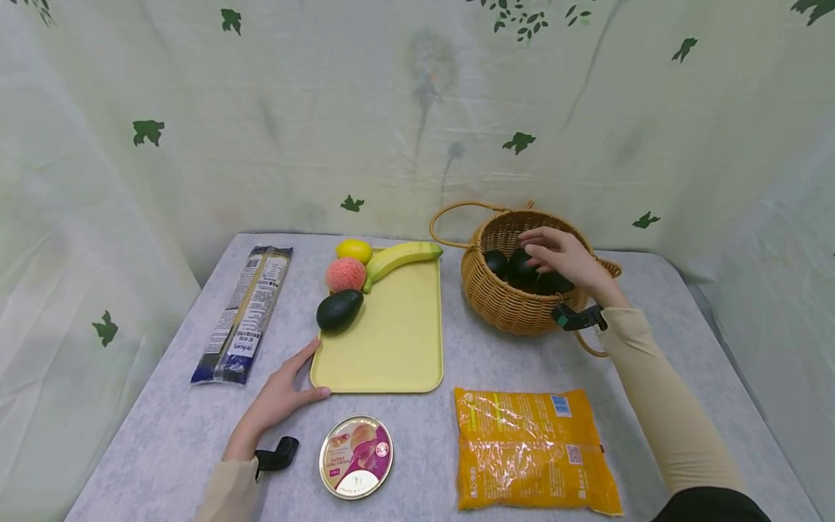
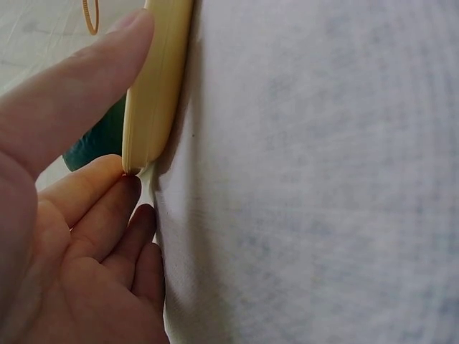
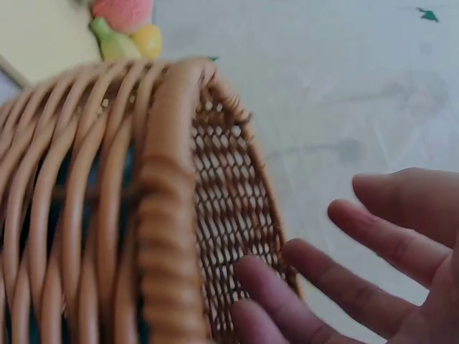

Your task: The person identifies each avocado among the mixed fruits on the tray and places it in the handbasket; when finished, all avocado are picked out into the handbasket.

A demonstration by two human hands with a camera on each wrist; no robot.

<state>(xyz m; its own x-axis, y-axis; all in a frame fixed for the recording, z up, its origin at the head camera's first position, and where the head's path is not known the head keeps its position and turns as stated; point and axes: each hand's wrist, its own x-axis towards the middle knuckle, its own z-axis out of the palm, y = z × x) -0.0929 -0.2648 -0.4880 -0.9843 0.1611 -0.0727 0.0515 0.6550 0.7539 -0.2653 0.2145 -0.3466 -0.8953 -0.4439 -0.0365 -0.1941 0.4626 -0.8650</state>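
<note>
My left hand [image 1: 282, 395] touches the lower left corner of a yellow tray [image 1: 391, 348], thumb and fingers stretched along its edges. On the tray's left side lie a dark green avocado [image 1: 340, 310], a pink peach-like fruit [image 1: 346, 275] and a lemon [image 1: 354, 251], with a banana [image 1: 403, 257] across the top. Over the mouth of a wicker basket [image 1: 509, 315] hovers my right hand [image 1: 562, 257], fingers spread and nothing held. Several dark avocados [image 1: 496, 262] sit inside the basket, partly covered by that hand. In the right wrist view the fingers [image 3: 344, 279] reach past the woven rim.
A long printed packet [image 1: 244, 315] lies left of the tray. Nearer the front are a round tin [image 1: 356, 457] and a shiny orange bag [image 1: 531, 449]. The basket's loop handle [image 1: 450, 210] sticks out toward the tray. A patterned curtain [image 1: 365, 116] hangs behind the table.
</note>
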